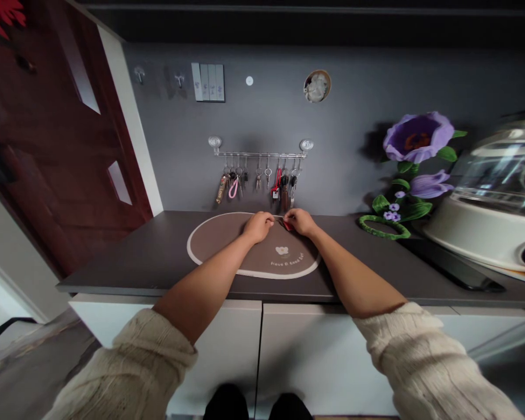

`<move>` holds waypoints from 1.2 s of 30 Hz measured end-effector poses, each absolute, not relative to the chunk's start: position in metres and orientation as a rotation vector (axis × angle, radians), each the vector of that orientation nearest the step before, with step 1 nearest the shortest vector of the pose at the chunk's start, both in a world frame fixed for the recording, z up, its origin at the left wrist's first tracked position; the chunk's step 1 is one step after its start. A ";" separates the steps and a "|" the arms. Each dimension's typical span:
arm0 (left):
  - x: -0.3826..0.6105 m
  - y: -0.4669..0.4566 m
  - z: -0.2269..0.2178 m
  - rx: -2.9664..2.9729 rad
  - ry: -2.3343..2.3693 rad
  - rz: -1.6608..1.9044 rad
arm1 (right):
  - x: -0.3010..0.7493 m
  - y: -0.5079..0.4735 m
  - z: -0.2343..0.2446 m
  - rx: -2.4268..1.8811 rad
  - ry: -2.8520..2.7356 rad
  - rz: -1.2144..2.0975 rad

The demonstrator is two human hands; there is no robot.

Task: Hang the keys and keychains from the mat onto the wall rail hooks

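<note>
Both my hands meet over a brown oval mat (pixel 219 245) on the dark countertop (pixel 157 256). My left hand (pixel 258 226) is closed in a pinch, and my right hand (pixel 301 221) is closed too. Between them they hold a small red item (pixel 286 224), seemingly a key fob with a ring. Just behind, a wall rail (pixel 259 154) carries several hanging keys and fobs, among them a pink loop (pixel 233 188) and a red tag (pixel 276 185).
A dark red door (pixel 56 140) stands at the left. Purple artificial flowers (pixel 413 157) lean against the wall at the right, beside a large white appliance with a clear lid (pixel 490 210). White cabinet fronts (pixel 289 350) lie below the counter.
</note>
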State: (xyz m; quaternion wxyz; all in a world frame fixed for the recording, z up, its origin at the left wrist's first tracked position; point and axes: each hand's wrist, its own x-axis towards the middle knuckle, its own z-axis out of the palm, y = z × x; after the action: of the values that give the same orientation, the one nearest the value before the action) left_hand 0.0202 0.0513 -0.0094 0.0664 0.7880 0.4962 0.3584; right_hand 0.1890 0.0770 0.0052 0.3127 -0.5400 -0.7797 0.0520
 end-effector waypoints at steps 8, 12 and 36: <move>0.021 0.054 -0.011 2.294 1.458 1.168 | 0.187 0.070 0.009 -1.321 -1.958 0.341; 0.021 0.054 -0.010 2.290 1.441 1.211 | 0.186 0.067 0.010 -1.264 -1.879 0.479; 0.027 0.056 -0.010 2.124 1.288 1.458 | 0.182 0.046 0.034 -0.837 -1.474 0.878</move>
State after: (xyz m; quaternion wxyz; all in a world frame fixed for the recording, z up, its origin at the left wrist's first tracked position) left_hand 0.0271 0.0559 -0.0102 0.1306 0.7311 0.4434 0.5018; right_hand 0.1823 0.0456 0.0345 0.5779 -0.3576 -0.6302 0.3754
